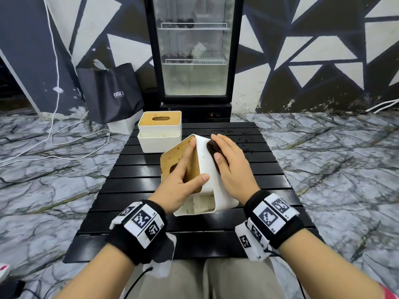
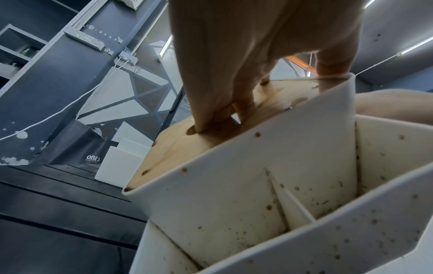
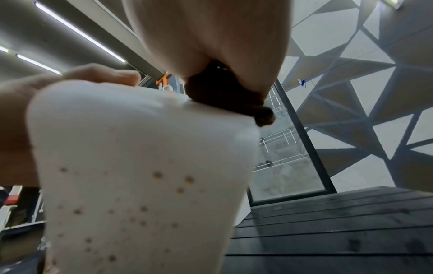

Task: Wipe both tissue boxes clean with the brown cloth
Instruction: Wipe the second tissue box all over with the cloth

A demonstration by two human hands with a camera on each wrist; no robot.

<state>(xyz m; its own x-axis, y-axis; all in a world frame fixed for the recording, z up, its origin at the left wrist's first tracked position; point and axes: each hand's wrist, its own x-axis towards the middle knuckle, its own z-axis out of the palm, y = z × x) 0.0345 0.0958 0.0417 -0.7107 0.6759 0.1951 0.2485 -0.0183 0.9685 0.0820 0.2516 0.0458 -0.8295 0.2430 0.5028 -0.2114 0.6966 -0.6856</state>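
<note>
From the head view, the near tissue box (image 1: 205, 169) is tipped on the black slatted table (image 1: 194, 234), its wooden lid (image 1: 183, 156) facing left. The left hand (image 1: 183, 180) steadies it, fingers stretched over the lid and thumb hooked across the white side. The right hand (image 1: 231, 167) lies flat on the far right part of that side, pressing the brown cloth (image 1: 212, 148) beneath nearly straight fingers. The second tissue box (image 1: 159, 130) stands upright further back on the left, untouched.

The left wrist view shows the left hand's fingers (image 2: 218, 103) reaching into the lid's slot, with brown specks across the white wall and the open compartments. Judged from this, a hard push could slide the lid inward or loosen the hold.

In the right wrist view the cloth (image 3: 225, 94) is bunched small, so it may skip the many spots nearer the wrist. The tilted box could also skid on the slats.
</note>
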